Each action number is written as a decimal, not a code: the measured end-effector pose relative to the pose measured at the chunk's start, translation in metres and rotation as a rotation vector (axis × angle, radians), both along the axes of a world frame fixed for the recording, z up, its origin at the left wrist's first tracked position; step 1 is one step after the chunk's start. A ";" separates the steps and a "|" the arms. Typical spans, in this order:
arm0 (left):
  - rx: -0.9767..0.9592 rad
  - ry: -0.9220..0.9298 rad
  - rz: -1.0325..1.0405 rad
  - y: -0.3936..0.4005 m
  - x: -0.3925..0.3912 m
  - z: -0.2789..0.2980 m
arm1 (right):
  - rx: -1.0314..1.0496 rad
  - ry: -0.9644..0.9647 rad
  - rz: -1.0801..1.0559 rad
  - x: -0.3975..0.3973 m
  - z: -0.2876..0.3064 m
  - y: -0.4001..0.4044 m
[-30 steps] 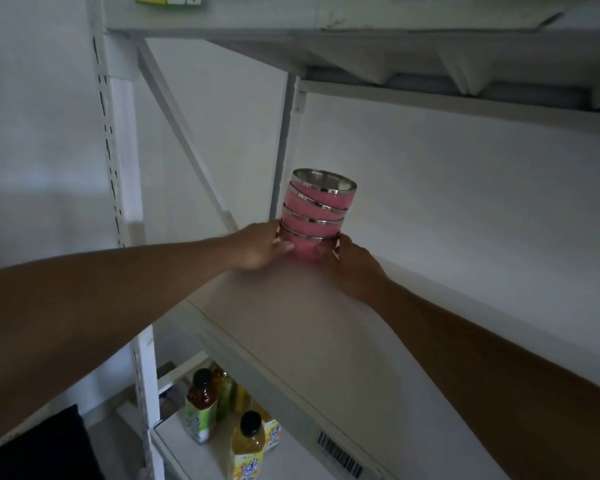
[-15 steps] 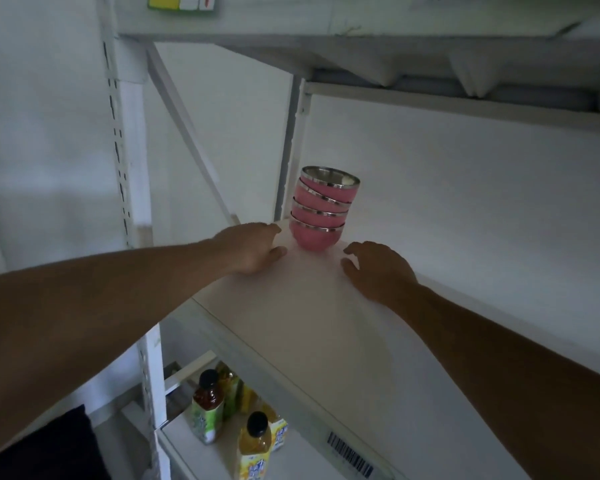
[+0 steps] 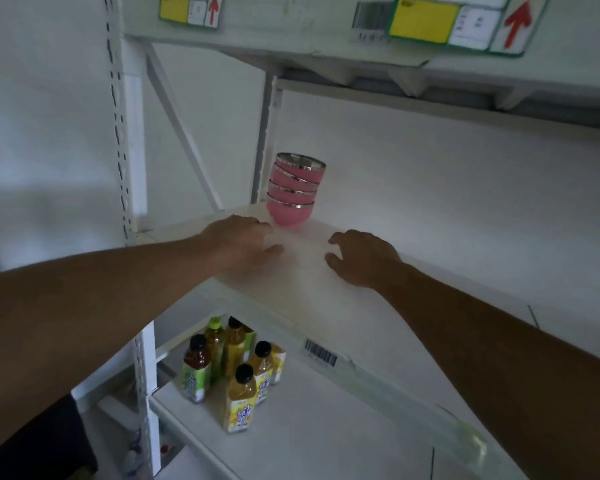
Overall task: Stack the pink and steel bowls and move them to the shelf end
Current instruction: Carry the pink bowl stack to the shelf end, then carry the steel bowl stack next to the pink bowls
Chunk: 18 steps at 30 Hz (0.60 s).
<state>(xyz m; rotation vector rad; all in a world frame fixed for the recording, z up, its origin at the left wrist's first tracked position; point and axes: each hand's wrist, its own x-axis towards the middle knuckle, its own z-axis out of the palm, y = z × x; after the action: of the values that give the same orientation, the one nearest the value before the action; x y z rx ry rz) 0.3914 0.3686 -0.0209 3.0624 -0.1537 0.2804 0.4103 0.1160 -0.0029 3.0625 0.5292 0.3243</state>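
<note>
A stack of several pink bowls with steel rims stands on the white shelf, at its far left end beside the rear upright. The top bowls sit slightly tilted. My left hand lies on the shelf just in front and left of the stack, fingers spread, holding nothing. To the right of the stack and nearer to me, my right hand hovers over the shelf with its fingers loosely apart and nothing in them. Neither hand touches the bowls.
On the lower shelf stand several juice bottles with black and green caps. A perforated upright post and a diagonal brace frame the left side. Yellow price labels hang on the shelf above.
Both hands let go of the bowl stack and drew back toward me along the shelf. The stack stays at the shelf end. The camera tilted down, showing more of the lower shelf.
</note>
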 end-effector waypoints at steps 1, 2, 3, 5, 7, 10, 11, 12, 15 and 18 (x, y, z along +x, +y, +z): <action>0.009 -0.003 0.005 -0.005 -0.011 0.002 | 0.002 -0.010 0.003 -0.010 0.004 -0.005; 0.015 -0.009 0.012 -0.010 -0.022 0.005 | 0.004 -0.023 0.007 -0.020 0.009 -0.011; 0.018 -0.020 0.020 -0.016 -0.035 0.009 | 0.002 -0.036 0.014 -0.030 0.013 -0.017; 0.022 -0.032 0.038 -0.030 -0.061 0.018 | 0.002 -0.054 0.031 -0.051 0.020 -0.032; 0.021 -0.021 0.055 -0.048 -0.088 0.025 | 0.016 -0.064 0.057 -0.072 0.021 -0.050; 0.015 -0.001 0.095 -0.081 -0.131 0.026 | 0.071 -0.058 0.110 -0.105 0.016 -0.080; 0.017 0.007 0.107 -0.092 -0.145 0.024 | 0.085 -0.054 0.125 -0.116 0.013 -0.090; 0.023 0.016 0.116 -0.104 -0.159 0.021 | 0.091 -0.052 0.137 -0.127 0.010 -0.101; 0.065 0.053 0.138 -0.141 -0.197 0.011 | 0.085 -0.058 0.141 -0.161 -0.003 -0.136; 0.089 0.075 0.123 -0.176 -0.230 0.008 | 0.128 -0.041 0.112 -0.196 -0.010 -0.170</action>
<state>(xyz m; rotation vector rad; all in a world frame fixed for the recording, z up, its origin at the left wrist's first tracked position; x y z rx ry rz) 0.1614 0.1926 -0.0127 3.1708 0.0276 0.1693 0.2144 -0.0541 -0.0125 3.1471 0.7059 0.4388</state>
